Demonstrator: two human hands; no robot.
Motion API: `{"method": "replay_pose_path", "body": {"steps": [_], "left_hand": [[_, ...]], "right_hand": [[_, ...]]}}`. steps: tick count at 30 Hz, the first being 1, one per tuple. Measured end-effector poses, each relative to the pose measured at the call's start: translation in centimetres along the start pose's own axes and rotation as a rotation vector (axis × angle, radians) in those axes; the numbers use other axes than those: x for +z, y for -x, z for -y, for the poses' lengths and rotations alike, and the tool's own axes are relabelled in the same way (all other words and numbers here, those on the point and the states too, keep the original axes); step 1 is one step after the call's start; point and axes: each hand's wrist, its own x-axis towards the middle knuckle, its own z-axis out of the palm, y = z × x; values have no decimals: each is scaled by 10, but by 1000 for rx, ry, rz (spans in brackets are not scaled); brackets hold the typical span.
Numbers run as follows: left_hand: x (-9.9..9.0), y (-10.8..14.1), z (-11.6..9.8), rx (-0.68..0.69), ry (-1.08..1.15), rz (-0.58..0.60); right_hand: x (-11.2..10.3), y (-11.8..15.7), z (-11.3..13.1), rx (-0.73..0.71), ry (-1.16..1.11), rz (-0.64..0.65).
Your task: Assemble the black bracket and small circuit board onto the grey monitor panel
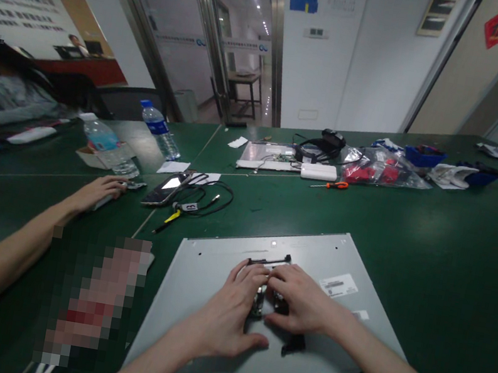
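A flat silver-grey metal panel [211,269], perhaps the back of a display, lies in front of me. A small circuit board [257,306] is at its middle, largely hidden under my hands. My left hand [232,314] lies over the board's left side, fingers stretched forward and thumb spread apart on the panel. My right hand [299,300] curls over the board's right side, with thumb and fingers around a dark part of it. The fingertips of both hands nearly meet. Beyond them runs a narrow black strip [269,260]. A black piece [293,345] sits below my right hand.
Left of the panel, a co-worker's hand [102,192] rests on a mouse. Farther back are a phone-like device [165,190], black cables [225,186] and water bottles [160,130]. An orange-handled screwdriver [336,185], white box [318,172] and plastic bag [404,174] lie across the green table.
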Motion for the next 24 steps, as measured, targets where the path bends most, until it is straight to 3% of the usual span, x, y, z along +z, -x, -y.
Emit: {"method": "replay_pose_path", "body": {"steps": [9, 24], "left_hand": [[2, 2, 3, 19, 0, -6], [1, 2, 2, -9, -12, 19]], "right_hand": [[-10, -2, -1, -13, -47, -25], [-4, -3, -4, -5, -77, -55]]}}
